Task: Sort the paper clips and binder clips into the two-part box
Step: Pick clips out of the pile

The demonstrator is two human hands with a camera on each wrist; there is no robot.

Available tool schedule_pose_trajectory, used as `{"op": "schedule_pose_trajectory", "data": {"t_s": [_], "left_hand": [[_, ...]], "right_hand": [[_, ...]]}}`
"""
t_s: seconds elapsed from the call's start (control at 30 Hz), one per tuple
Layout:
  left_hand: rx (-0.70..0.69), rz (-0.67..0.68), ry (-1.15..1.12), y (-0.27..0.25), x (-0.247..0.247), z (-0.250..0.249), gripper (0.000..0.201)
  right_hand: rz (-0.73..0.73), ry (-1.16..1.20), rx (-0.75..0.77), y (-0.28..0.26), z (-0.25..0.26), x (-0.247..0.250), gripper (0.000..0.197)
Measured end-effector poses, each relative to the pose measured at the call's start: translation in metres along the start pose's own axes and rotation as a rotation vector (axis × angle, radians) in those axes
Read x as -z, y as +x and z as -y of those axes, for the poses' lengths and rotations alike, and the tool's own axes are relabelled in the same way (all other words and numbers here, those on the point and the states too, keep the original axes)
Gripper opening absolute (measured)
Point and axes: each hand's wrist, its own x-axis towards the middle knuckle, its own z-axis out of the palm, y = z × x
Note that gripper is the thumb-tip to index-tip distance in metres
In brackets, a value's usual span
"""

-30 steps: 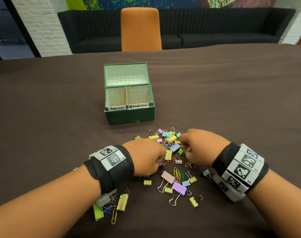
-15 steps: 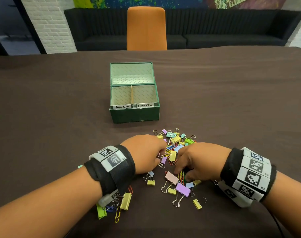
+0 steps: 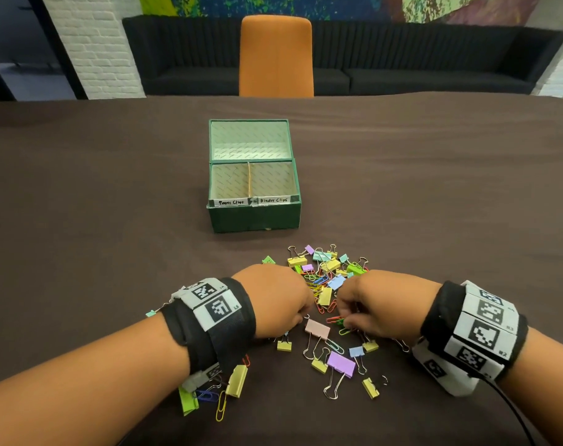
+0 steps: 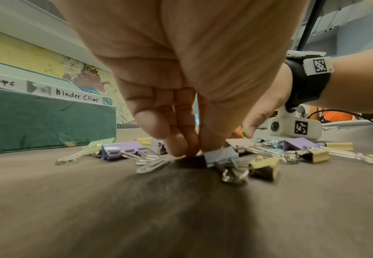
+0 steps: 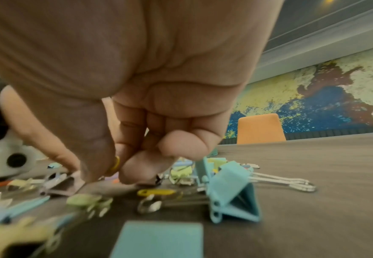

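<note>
From the head view, a green two-part box (image 3: 255, 217) stands open on the brown tabletop (image 3: 96, 220), its front rim labelled "Paper Clips" on the left part and "Binder Clips" on the right; both parts look bare. Just in front of it lies a loose heap of coloured binder clips (image 3: 331, 268) and paper clips (image 3: 317, 286), spreading toward the person. The left hand (image 3: 273, 300) and the right hand (image 3: 379, 305) sit knuckles-up in the middle of the heap, close together, fingers curled down among the clips. A pink binder clip (image 3: 317, 328) lies between them. An orange chair (image 3: 276, 56) stands at the far side of the tabletop.

From the left wrist view, the left hand's fingers (image 4: 170, 139) come down bunched with the thumb, tips on the tabletop right against a pale blue binder clip (image 4: 220, 155); whether they hold anything I cannot tell.

From the right wrist view, the right hand's fingers (image 5: 136, 167) are curled, thumb and forefinger pinching a yellow paper clip (image 5: 116, 164). A teal binder clip (image 5: 234, 193) stands just beside them.
</note>
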Motion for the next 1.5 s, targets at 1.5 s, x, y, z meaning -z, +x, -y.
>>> {"op": "schedule_pose_trajectory", "data": {"t_s": [1.5], "left_hand": [[0.061,-0.069,-0.222,-0.038,-0.010,0.068,0.028]], "right_hand": [[-0.029,-0.147,-0.038,0.095,0.050,0.027,0.022]]}}
